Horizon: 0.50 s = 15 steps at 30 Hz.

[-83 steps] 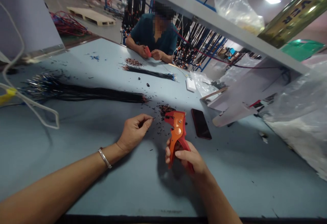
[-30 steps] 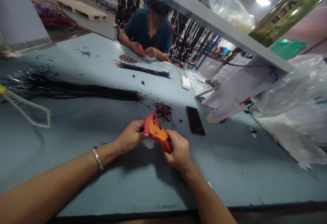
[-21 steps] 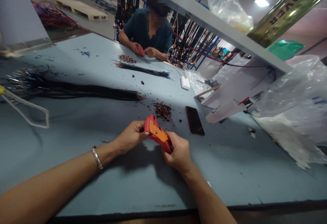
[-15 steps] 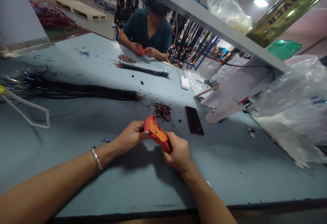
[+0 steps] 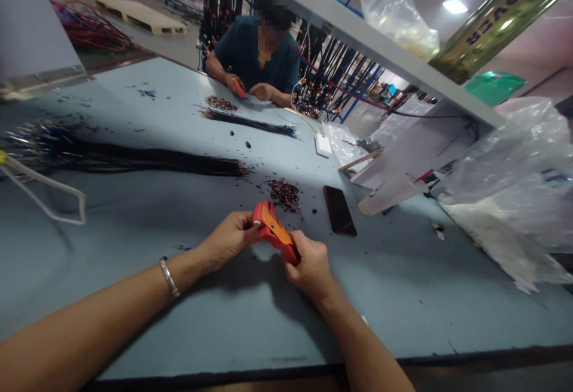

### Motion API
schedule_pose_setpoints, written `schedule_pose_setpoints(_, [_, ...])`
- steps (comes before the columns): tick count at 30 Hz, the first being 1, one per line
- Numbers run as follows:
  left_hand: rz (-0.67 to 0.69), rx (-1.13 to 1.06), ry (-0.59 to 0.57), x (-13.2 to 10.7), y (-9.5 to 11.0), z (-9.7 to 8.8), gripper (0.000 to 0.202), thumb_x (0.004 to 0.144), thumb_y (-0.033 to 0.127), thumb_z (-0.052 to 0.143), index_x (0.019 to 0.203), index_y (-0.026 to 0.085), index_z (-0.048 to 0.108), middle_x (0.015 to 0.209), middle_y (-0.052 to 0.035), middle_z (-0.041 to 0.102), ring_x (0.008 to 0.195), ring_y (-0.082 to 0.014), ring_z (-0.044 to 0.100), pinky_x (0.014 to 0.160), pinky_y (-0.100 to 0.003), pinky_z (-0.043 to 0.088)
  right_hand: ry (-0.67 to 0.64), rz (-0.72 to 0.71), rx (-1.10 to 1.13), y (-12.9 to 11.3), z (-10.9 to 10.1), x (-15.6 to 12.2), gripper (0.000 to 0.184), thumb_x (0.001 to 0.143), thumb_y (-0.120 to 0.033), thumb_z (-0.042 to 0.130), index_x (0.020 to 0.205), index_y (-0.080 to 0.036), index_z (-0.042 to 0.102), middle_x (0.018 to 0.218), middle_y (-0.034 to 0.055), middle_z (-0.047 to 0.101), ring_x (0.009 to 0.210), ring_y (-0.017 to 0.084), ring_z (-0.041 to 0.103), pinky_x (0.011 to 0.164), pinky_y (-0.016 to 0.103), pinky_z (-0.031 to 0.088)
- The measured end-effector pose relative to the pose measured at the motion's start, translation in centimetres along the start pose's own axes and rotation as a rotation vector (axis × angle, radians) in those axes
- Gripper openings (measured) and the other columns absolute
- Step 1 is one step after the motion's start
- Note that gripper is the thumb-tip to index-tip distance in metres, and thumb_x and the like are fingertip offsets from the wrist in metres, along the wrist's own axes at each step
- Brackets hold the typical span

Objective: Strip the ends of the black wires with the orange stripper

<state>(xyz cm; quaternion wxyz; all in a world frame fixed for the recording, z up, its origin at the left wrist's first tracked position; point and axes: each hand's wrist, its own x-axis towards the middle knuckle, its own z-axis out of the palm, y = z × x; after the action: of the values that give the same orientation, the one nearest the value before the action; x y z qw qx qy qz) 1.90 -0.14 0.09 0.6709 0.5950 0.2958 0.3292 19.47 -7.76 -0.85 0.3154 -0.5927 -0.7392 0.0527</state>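
Observation:
My right hand (image 5: 308,264) is wrapped round the handles of a red and orange wire stripper (image 5: 278,234), held above the table and angled up to the left. At the stripper's head, the fingers of my left hand (image 5: 233,238) are closed in a pinch against its jaw end. Whatever they pinch is hidden or too small to make out. Just beyond the stripper lies a pile of short copper-and-black wire scraps (image 5: 283,194). A thick bundle of black wires (image 5: 156,159) stretches across the table to the left, with bared copper ends towards the pile.
A phone (image 5: 340,210) lies right of the scraps, near a white box (image 5: 323,145). Across the table a co-worker (image 5: 250,52) holds a red tool (image 5: 238,88) beside a smaller wire bundle (image 5: 250,120). A white wire hook (image 5: 49,192) juts in at left; plastic bags (image 5: 510,201) fill the right.
The stripper's handles look slightly closer together in my right hand. My left hand has barely moved. The co-worker's red tool has shifted left, away from their other hand.

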Motion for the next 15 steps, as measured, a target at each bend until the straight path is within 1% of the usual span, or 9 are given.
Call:
schedule_pose_setpoints(3, [-0.011,0.053,0.063,0.0,0.4,0.0,0.035,0.076,0.047,0.061,0.075,0.013,0.065,0.058,0.0018,0.054,0.054,-0.0103,0.043,0.051,-0.02,0.033,-0.001,0.097,0.124,-0.4,-0.3,0.2,0.009,0.069,-0.019,0.051,0.077,-0.018,0.055,0.058,-0.003,0.051,0.049,0.012,0.045,0.053,0.023,0.037])
schedule_pose_setpoints(4, [-0.009,0.083,0.1,0.1,0.6,0.0,0.033,0.076,0.046,0.06,0.074,0.013,0.065,0.057,0.0027,0.052,0.054,-0.0098,0.041,0.051,-0.02,0.032,-0.005,0.144,0.189,-0.5,-0.5,0.2,0.007,0.071,-0.02,0.052,0.077,-0.018,0.055,0.058,-0.0038,0.05,0.049,0.012,0.044,0.053,0.023,0.037])
schedule_pose_setpoints(6, [0.009,0.143,0.179,0.1,0.9,-0.1,0.029,0.077,0.041,0.058,0.073,0.013,0.066,0.059,0.0028,0.052,0.056,-0.0101,0.041,0.052,-0.02,0.033,-0.042,0.243,0.383,-0.5,-1.0,0.2,0.008,0.074,-0.024,0.056,0.08,-0.018,0.056,0.061,-0.0039,0.05,0.052,0.011,0.045,0.055,0.023,0.039])
schedule_pose_setpoints(7, [0.024,0.166,0.213,0.1,1.0,-0.1,0.027,0.077,0.039,0.058,0.075,0.014,0.066,0.061,0.0024,0.054,0.058,-0.0107,0.043,0.054,-0.02,0.034,-0.085,0.293,0.524,-0.5,-1.2,0.2,0.012,0.075,-0.025,0.058,0.083,-0.017,0.057,0.065,-0.003,0.052,0.055,0.012,0.047,0.057,0.024,0.041])
schedule_pose_setpoints(9, [0.048,0.196,0.259,0.2,1.0,-0.2,0.024,0.078,0.034,0.056,0.083,0.015,0.069,0.065,0.0019,0.057,0.061,-0.0115,0.046,0.056,-0.02,0.036,-0.22,0.381,0.863,-0.4,-1.5,0.0,0.021,0.075,-0.029,0.062,0.091,-0.016,0.058,0.073,0.0001,0.057,0.062,0.014,0.054,0.059,0.025,0.044])
schedule_pose_setpoints(11, [0.036,0.212,0.286,0.3,0.8,-0.4,0.027,0.079,0.032,0.054,0.093,0.015,0.069,0.062,0.003,0.055,0.057,-0.0108,0.046,0.053,-0.02,0.036,-0.364,0.463,1.171,-0.3,-1.6,-0.3,0.03,0.073,-0.031,0.065,0.098,-0.015,0.059,0.08,0.0035,0.061,0.067,0.016,0.059,0.061,0.027,0.047])
schedule_pose_setpoints(13, [0.008,0.22,0.305,0.4,0.5,-0.5,0.03,0.08,0.034,0.053,0.098,0.015,0.068,0.056,0.0046,0.051,0.05,-0.0097,0.043,0.049,-0.02,0.035,-0.443,0.54,1.363,-0.3,-1.5,-0.5,0.035,0.071,-0.03,0.068,0.101,-0.013,0.06,0.082,0.0056,0.063,0.068,0.017,0.062,0.061,0.028,0.049])
schedule_pose_setpoints(15, [-0.008,0.207,0.331,0.5,0.3,-0.6,0.033,0.08,0.036,0.055,0.1,0.015,0.068,0.055,0.0045,0.051,0.047,-0.0091,0.043,0.046,-0.02,0.034,-0.452,0.599,1.469,-0.3,-1.4,-0.6,0.036,0.071,-0.028,0.068,0.102,-0.013,0.06,0.085,0.007,0.066,0.07,0.018,0.065,0.063,0.029,0.051])
